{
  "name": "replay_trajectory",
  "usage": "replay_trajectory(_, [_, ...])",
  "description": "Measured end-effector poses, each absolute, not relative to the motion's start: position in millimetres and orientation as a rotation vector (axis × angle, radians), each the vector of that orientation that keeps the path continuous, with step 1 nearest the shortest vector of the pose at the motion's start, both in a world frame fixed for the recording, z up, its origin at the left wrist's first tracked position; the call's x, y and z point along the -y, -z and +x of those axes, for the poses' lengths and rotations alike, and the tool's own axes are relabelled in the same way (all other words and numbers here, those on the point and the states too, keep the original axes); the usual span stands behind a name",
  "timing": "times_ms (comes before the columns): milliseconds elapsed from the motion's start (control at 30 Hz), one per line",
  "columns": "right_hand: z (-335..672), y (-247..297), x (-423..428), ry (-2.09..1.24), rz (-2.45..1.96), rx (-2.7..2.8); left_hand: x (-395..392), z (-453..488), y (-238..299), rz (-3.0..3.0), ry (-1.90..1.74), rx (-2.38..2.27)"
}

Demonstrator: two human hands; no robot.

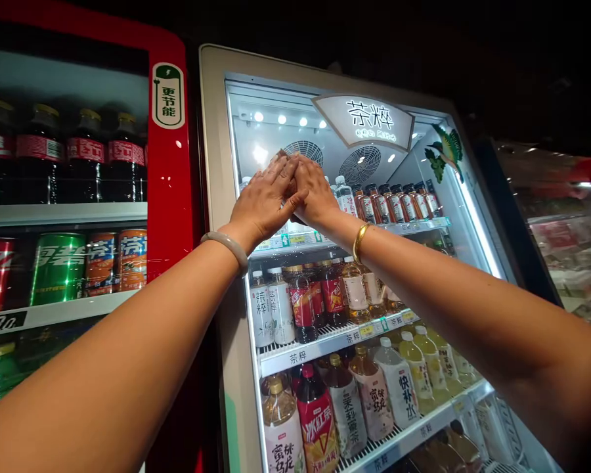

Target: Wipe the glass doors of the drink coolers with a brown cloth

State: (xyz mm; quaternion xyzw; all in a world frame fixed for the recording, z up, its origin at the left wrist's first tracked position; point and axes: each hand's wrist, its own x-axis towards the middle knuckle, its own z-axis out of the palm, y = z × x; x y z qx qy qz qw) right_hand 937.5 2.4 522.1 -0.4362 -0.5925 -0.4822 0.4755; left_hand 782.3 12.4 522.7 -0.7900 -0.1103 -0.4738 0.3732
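Observation:
Both my arms reach up to the top shelf (414, 227) of a lit drinks cooler (211, 151). My left hand (263, 203), with a pale bangle on its wrist, lies with fingers pressed together over my right hand (315, 194), which wears a gold bangle. The two hands are closed together at the shelf's left end. What they hold is hidden behind them. A clear water bottle (345, 195) stands just right of my right hand, then a row of brown tea bottles (394, 202).
Lower cooler shelves carry tea and juice bottles (320, 302), with larger bottles (364, 401) below. A red cooler (170, 177) on the left holds dark cola bottles (83, 154) and cans (59, 266). Wrapped goods (571, 256) lie at the far right.

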Motion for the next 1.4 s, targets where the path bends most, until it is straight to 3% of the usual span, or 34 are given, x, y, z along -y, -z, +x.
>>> replay_trajectory(200, [956.1,-487.2,0.8,1.198,-0.942,1.535,-9.7,800.2,-509.1,-1.996,1.296,0.388])
replay_trajectory(500, [1020.6,-537.2,12.6,1.158,-0.915,1.562,1.3,884.0,-545.1,-1.995,1.427,0.451])
replay_trajectory(733, [1036.3,-491.6,7.6,1.157,-0.857,1.609,2.9,896.6,-496.5,-1.881,1.405,0.437])
replay_trajectory(867, [1039.0,-537.7,8.1,1.194,-0.853,1.683,1.6,896.9,-529.3,-1.842,1.455,0.497])
replay_trajectory(1000, [1089.6,-571.2,5.1,1.055,-0.834,1.585,8.4,954.7,-569.3,-1.811,1.466,0.534])
replay_trajectory(1267, [1200.3,-510.7,26.2,1.202,-0.777,1.961,21.6,990.6,-494.2,-1.722,1.341,0.529])
replay_trajectory(1400, [1213.9,-524.5,28.7,1.243,-0.857,1.853,25.6,980.2,-503.0,-1.669,1.325,0.599])
